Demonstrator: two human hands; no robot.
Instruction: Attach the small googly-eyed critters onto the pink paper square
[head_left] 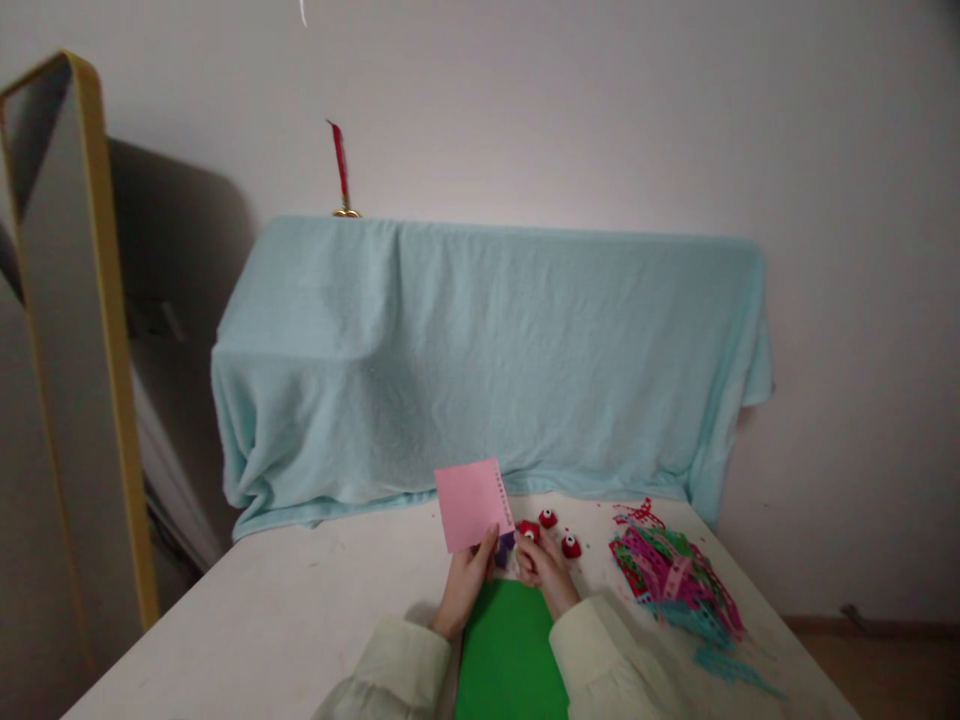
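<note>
My left hand pinches a square pink sheet of paper by its lower right edge, tilted up above the table. A row of small dark marks or holes runs down the sheet's right edge. Close beside it, my right hand is closed with its fingers curled. A small red piece with a white round spot shows right at its fingertips; whether the hand grips it I cannot tell. Just beyond are two similar red pieces, one farther back and one nearer. Something purple shows between my hands, partly hidden.
A bright green sheet lies under my wrists on the white table. To the right is a heap of coloured perforated strips, with teal ones nearer me. A light blue cloth hangs behind; a gold-framed mirror stands left.
</note>
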